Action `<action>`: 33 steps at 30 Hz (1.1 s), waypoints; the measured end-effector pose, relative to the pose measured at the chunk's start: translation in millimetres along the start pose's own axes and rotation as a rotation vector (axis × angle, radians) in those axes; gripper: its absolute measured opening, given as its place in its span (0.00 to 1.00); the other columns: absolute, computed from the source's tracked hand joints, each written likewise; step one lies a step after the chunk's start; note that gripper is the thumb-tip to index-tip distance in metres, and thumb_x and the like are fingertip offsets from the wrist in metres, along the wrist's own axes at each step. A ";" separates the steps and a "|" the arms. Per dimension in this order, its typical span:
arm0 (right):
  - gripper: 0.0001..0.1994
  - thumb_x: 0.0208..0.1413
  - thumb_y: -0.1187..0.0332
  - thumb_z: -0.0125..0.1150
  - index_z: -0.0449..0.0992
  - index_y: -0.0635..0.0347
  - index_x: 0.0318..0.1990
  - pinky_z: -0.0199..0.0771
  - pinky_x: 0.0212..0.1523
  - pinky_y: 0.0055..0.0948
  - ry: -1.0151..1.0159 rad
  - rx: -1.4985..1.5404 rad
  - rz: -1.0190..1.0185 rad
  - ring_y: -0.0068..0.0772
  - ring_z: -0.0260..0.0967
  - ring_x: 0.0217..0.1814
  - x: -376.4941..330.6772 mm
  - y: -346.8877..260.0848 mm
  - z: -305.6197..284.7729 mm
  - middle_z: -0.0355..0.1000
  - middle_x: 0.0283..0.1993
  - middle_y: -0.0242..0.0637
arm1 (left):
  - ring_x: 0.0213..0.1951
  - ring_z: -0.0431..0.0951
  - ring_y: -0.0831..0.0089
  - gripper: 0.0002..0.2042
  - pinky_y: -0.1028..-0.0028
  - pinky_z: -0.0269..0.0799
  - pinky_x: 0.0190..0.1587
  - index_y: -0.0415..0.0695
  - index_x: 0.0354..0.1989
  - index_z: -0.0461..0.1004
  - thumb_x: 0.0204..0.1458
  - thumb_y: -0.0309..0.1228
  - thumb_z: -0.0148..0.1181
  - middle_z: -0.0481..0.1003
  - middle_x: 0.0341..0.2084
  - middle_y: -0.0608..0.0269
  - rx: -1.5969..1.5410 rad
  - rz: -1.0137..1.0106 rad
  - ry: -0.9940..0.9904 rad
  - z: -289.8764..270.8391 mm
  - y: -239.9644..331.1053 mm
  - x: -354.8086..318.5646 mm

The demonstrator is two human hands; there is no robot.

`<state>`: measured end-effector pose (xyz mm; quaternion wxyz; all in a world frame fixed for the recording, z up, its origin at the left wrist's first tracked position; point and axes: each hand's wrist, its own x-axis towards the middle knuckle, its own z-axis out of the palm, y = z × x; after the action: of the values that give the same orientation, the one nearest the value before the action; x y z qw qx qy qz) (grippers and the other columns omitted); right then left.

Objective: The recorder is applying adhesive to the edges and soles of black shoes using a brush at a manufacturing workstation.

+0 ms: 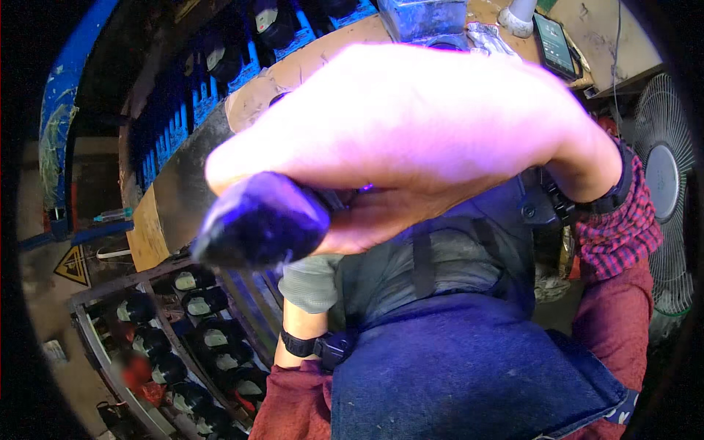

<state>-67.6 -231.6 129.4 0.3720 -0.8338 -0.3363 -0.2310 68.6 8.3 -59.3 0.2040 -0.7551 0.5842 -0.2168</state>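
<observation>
My right hand (411, 139) fills the upper middle, close to the camera and overexposed by bright violet light. Its fingers curl round a dark, glossy piece (260, 224) with a rounded, tapering end that points left. The piece looks like the toe of a black shoe, but most of it is hidden by the hand. Below it, a grey glove cuff (310, 284) shows on my left wrist, above a black strap. My left hand itself is hidden behind the dark piece and my right hand, so its fingers do not show.
A rack (165, 352) with rows of black shoes stands at the lower left. Blue slatted racks (213, 92) line the upper left. Beyond my right hand are a clear blue bin (424, 16) and a phone (555, 45). A caged fan (664, 183) stands at the right.
</observation>
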 end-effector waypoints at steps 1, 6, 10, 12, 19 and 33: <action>0.14 0.57 0.62 0.62 0.70 0.63 0.39 0.72 0.38 0.43 -0.009 0.000 -0.010 0.50 0.73 0.36 -1.9 -0.8 -3.8 0.72 0.31 0.47 | 0.66 0.60 0.61 0.35 0.59 0.52 0.70 0.46 0.70 0.51 0.56 0.38 0.60 0.59 0.66 0.55 -0.571 -0.154 0.024 -7.5 -2.8 -2.7; 0.14 0.57 0.62 0.63 0.71 0.63 0.41 0.73 0.39 0.40 -0.013 0.010 -0.024 0.45 0.74 0.36 -13.6 1.8 -17.1 0.73 0.31 0.44 | 0.55 0.72 0.56 0.17 0.56 0.62 0.60 0.48 0.51 0.75 0.53 0.35 0.60 0.76 0.49 0.57 -0.851 -0.244 0.275 -68.4 -13.6 15.3; 0.14 0.57 0.62 0.63 0.72 0.63 0.42 0.74 0.39 0.38 0.035 0.050 -0.020 0.41 0.74 0.36 -17.0 17.4 -18.1 0.74 0.32 0.42 | 0.46 0.78 0.64 0.13 0.60 0.71 0.51 0.45 0.46 0.80 0.59 0.36 0.54 0.81 0.40 0.56 -0.687 -0.174 0.336 -99.0 -25.2 35.1; 0.14 0.57 0.62 0.63 0.73 0.63 0.43 0.74 0.40 0.37 0.073 0.080 -0.010 0.39 0.75 0.36 -17.2 31.5 -18.2 0.75 0.32 0.41 | 0.48 0.78 0.63 0.15 0.62 0.74 0.50 0.41 0.52 0.73 0.59 0.35 0.55 0.78 0.44 0.53 -1.078 -0.322 0.238 -101.6 -26.2 39.9; 0.14 0.57 0.63 0.64 0.75 0.63 0.46 0.75 0.42 0.31 0.474 0.005 0.418 0.30 0.75 0.37 -44.3 60.1 -24.1 0.76 0.34 0.36 | 0.51 0.77 0.63 0.25 0.64 0.73 0.54 0.42 0.61 0.65 0.55 0.31 0.61 0.75 0.51 0.54 -1.452 -0.470 0.258 -90.2 -34.4 48.7; 0.08 0.52 0.73 0.69 0.73 0.59 0.32 0.69 0.28 0.26 0.378 0.096 0.027 0.31 0.71 0.30 50.9 34.9 15.2 0.75 0.36 0.37 | 0.46 0.77 0.62 0.28 0.65 0.71 0.53 0.42 0.59 0.67 0.49 0.35 0.67 0.75 0.45 0.58 -2.365 -0.549 0.597 -31.2 -66.0 41.6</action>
<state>-6.0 -217.3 136.2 0.4707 -0.7613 -0.2601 -0.3621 112.7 -18.3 7.1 -0.7910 -0.4939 0.2676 0.2425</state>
